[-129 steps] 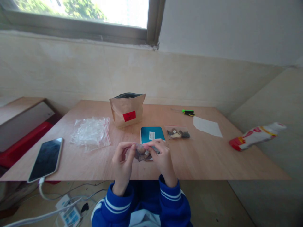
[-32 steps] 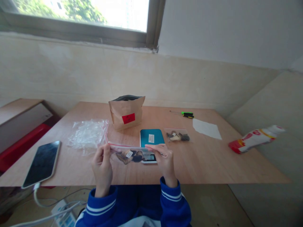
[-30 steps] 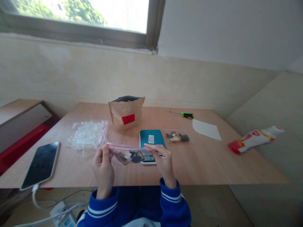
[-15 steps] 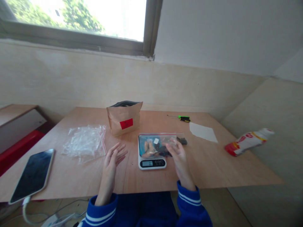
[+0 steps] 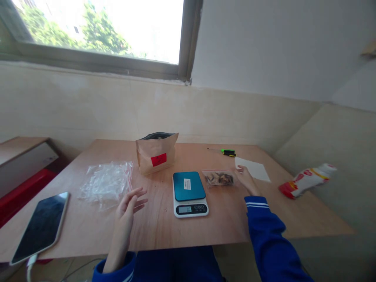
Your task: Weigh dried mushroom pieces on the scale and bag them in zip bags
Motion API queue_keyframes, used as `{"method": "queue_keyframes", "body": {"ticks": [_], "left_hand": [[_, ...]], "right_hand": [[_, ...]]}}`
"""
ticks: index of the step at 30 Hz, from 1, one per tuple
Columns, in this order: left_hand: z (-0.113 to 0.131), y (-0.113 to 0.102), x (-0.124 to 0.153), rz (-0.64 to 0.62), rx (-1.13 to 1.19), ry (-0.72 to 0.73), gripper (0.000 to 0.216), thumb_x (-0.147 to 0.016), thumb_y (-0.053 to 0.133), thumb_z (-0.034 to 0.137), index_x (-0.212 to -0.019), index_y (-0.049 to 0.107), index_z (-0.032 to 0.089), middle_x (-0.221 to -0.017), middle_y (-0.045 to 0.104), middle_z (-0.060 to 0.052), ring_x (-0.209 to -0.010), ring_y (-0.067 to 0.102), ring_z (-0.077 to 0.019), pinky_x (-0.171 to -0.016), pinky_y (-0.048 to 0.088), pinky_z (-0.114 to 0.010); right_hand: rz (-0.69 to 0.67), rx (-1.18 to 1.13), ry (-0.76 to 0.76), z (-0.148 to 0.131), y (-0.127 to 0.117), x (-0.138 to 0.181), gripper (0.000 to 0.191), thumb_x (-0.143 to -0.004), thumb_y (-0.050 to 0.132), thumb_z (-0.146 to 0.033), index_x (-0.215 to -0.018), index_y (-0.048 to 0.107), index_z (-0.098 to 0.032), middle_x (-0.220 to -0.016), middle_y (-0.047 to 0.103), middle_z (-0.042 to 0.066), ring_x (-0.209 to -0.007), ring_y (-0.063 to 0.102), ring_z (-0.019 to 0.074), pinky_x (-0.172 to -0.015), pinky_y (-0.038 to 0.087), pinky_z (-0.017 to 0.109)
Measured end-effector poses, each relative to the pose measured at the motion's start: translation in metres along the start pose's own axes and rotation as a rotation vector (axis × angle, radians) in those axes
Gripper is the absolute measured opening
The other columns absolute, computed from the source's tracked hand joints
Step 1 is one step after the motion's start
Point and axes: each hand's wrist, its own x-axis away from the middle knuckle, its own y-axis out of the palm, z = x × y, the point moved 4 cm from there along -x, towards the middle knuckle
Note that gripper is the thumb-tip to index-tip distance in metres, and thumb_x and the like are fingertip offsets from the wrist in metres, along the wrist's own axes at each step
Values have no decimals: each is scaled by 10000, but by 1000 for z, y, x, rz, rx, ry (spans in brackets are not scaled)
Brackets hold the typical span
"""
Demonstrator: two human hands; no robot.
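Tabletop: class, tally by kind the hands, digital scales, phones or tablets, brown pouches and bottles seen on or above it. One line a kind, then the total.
Left hand and right hand: 2 hands
Digital scale: 1
Phone or tablet: 1
Brown pouch: 1
Bottle: 1
Total: 6

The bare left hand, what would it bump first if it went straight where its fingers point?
The left hand would probably meet the white digital scale with the blue top first. Its height above the brown wooden table is unclear, so it might pass over.
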Motion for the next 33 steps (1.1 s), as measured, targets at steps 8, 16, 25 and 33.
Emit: {"method": "queue_keyframes", "body": {"ticks": [8,16,25,33], "left_hand": [[76,40,-26,39,-319,529,338,-867,546,370,-1172,599,233,-1184,606,-77,-855,643,-155,-767,542,-309],[112,101,-79,-50,-727,919,550,-885,496,189,-1423,382,202,-1381,500,-143,-1118,581,-264,-948,472,-419],[78,87,-41,-127,-759,953,245,-963,408,255,-1073,625,227,-1041,630,-69,-923,601,-195,-811,466,-323],[45,68,-5,-301,-656,912,237,-952,441,214,-1048,654,253,-965,645,-44,-912,604,-182,-806,482,-305]], "right_hand": [[-76,148,-482,-69,9,25,443,-810,543,-535,-1007,639,-150,-1112,649,176,-1045,590,299,-899,477,484],[-569,64,-911,-218,73,117,250,-952,455,-306,-1128,609,-217,-1179,635,58,-1110,596,182,-992,457,368],[-825,102,-1058,-256,130,144,316,-884,401,-79,-977,687,-178,-989,724,38,-943,669,158,-860,527,303],[-882,291,-1117,-233,140,145,364,-824,467,-55,-1028,722,-216,-1053,742,34,-983,689,210,-887,521,334]]}}
